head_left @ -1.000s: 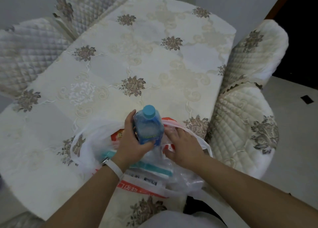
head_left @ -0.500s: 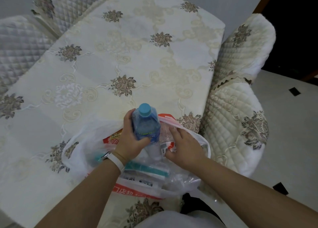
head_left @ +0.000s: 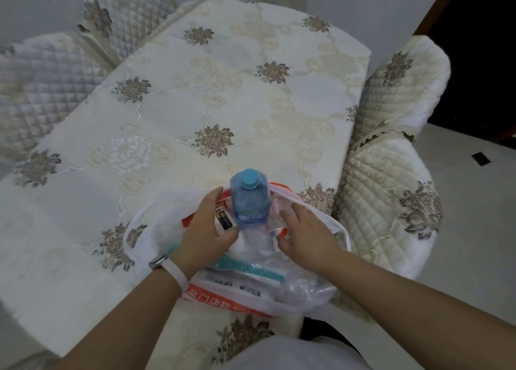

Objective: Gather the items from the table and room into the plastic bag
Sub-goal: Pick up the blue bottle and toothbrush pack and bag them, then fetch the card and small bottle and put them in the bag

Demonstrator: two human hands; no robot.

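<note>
Our left hand has slipped off the blue bottle it gripped a moment ago. Its fingers now lie loose and spread just beside the bottle, thumb near its base, holding nothing. The bottle stands upright in the mouth of the plastic bag, at the near edge of the table. Our right hand rests with straight fingers on the bag's crumpled plastic. We see a pack of batteries between left thumb and forefinger.
</note>
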